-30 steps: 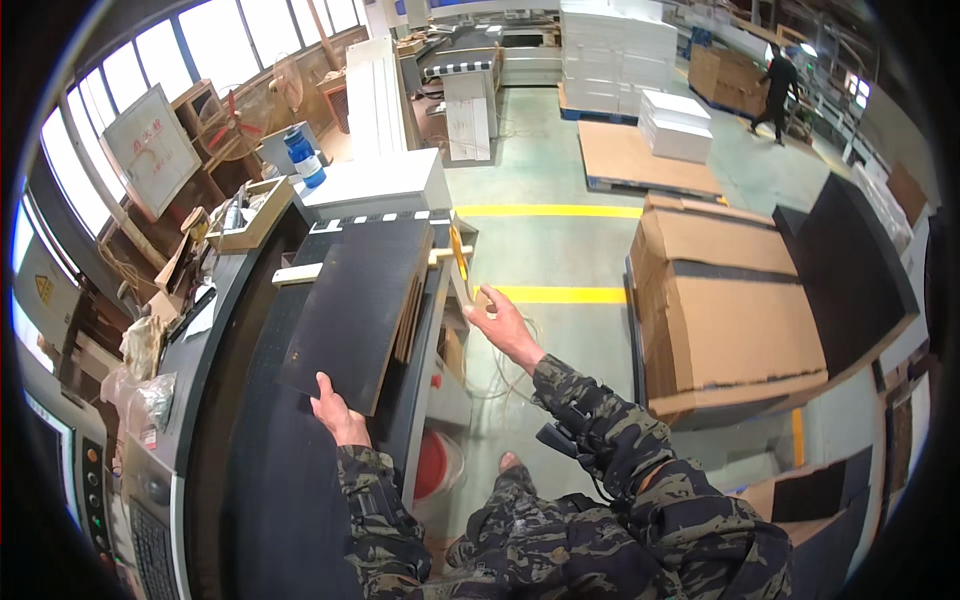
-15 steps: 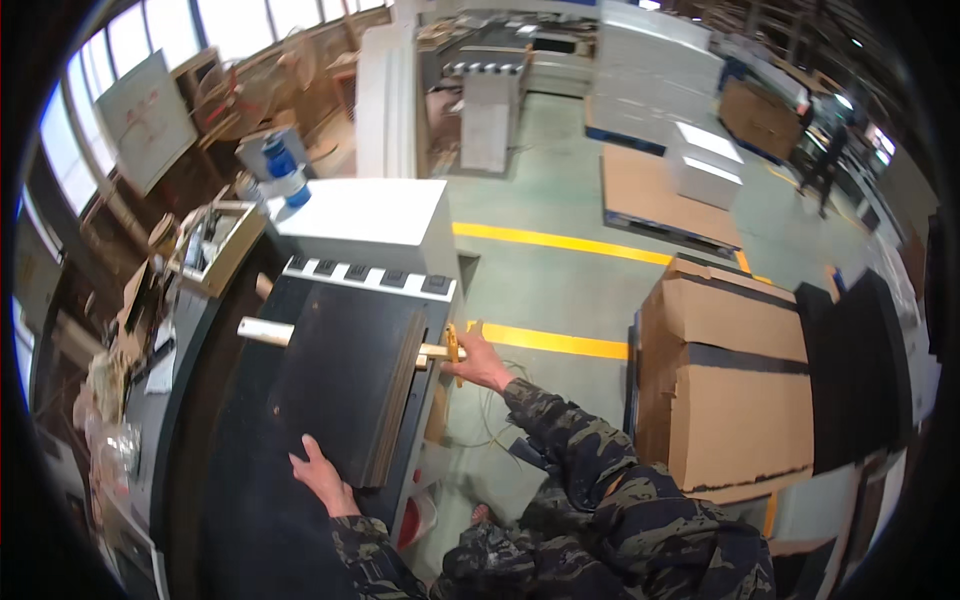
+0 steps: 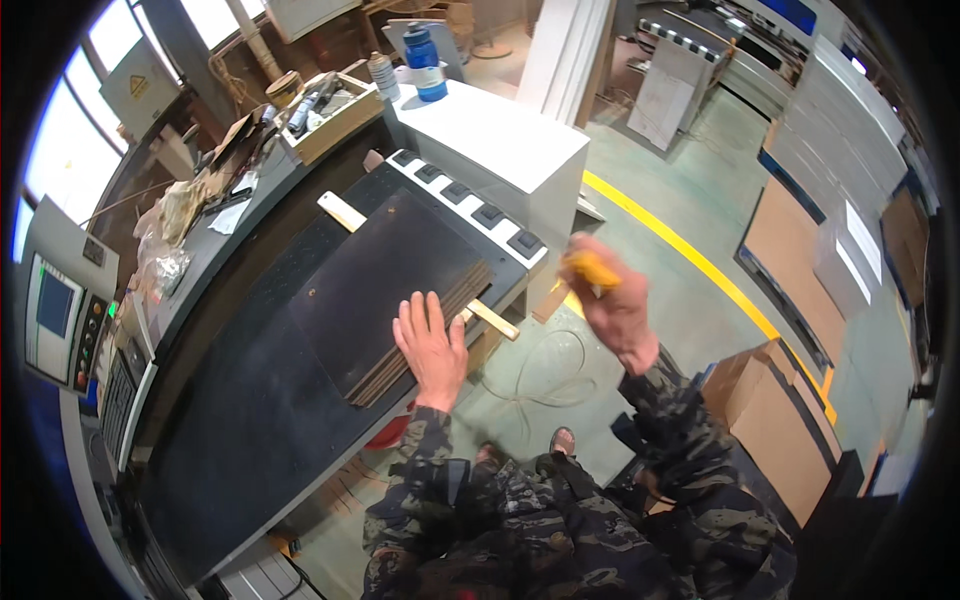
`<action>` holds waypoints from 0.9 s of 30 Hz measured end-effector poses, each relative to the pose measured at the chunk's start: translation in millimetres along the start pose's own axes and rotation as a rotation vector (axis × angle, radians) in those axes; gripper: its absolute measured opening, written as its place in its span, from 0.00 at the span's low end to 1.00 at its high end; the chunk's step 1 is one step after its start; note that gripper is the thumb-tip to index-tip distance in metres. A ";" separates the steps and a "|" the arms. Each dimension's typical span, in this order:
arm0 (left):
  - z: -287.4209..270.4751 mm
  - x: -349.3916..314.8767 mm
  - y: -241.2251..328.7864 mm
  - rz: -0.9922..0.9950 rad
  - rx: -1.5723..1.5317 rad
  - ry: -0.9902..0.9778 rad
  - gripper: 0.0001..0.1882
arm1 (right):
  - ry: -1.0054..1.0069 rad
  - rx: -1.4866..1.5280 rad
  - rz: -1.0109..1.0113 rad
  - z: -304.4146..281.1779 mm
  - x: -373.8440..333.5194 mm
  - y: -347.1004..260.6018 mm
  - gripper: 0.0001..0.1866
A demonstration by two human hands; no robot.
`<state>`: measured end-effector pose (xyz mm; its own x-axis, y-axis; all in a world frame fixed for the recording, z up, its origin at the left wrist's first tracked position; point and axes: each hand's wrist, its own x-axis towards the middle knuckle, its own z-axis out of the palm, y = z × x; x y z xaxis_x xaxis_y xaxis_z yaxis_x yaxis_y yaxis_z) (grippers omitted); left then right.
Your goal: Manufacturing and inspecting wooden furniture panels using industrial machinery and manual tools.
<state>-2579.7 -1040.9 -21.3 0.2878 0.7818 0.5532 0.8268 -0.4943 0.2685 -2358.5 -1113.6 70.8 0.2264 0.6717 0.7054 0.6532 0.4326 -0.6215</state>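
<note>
A stack of thin dark panels [image 3: 385,275] with brown edges lies on the black work table [image 3: 230,480]. My left hand [image 3: 434,345] rests on the stack's near right part, fingers spread and nothing in them. A light wooden strip [image 3: 495,321] sticks out from the stack's right side, and a pale strip [image 3: 341,211] from its far left side. Off the table's right edge, my right hand [image 3: 618,305] is closed around a small yellow tool [image 3: 592,270]. Motion blur hides its exact kind.
Black square pads on a white rail [image 3: 465,203] line the table's far end. Beyond stands a white cabinet [image 3: 500,135] with a blue bottle [image 3: 425,65]. A wooden tray [image 3: 335,125] of tools sits on the left ledge. Cardboard [image 3: 780,430] stands at right; a cable [image 3: 545,370] lies on the floor.
My right hand has drawn away from the strip's end with the yellow tool. My left hand now lies flat farther along the stack's right side. The view has turned left.
</note>
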 end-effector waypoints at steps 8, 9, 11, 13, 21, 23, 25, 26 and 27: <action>27.4 -5.8 -1.4 -0.008 0.034 0.083 0.21 | -0.610 -0.468 -0.087 75.4 19.8 16.6 0.09; 27.1 -4.5 -0.5 -0.010 0.020 0.087 0.21 | -0.614 -0.492 -0.078 89.3 33.6 16.6 0.09; 28.7 -5.1 -1.8 0.009 0.044 0.103 0.21 | -0.619 -0.517 -0.071 111.2 55.1 13.0 0.08; 30.4 -6.8 -3.4 0.016 0.107 0.133 0.21 | -0.601 -0.548 -0.112 128.6 70.1 10.2 0.06; 32.3 -7.8 -5.4 0.002 0.065 0.125 0.20 | -0.648 -0.645 -0.054 152.1 95.2 7.5 0.07; 28.7 -7.9 -5.1 -0.001 0.059 0.122 0.21 | -0.687 -0.672 -0.027 158.0 96.3 1.3 0.07; 28.3 -8.5 -5.8 0.001 0.055 0.123 0.22 | -0.701 -0.677 0.035 160.3 99.7 0.7 0.07; 29.1 -8.2 -5.0 -0.011 0.037 0.118 0.22 | -0.705 -0.691 0.034 157.2 103.2 1.8 0.07; 29.2 -8.5 -4.7 -0.011 0.031 0.120 0.23 | -0.718 -0.708 0.021 155.6 103.3 1.3 0.07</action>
<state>-2571.9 -1034.1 -50.3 0.2199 0.7349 0.6415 0.8448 -0.4722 0.2515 -2446.7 -950.0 89.9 -0.0934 0.9793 0.1796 0.9858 0.1163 -0.1214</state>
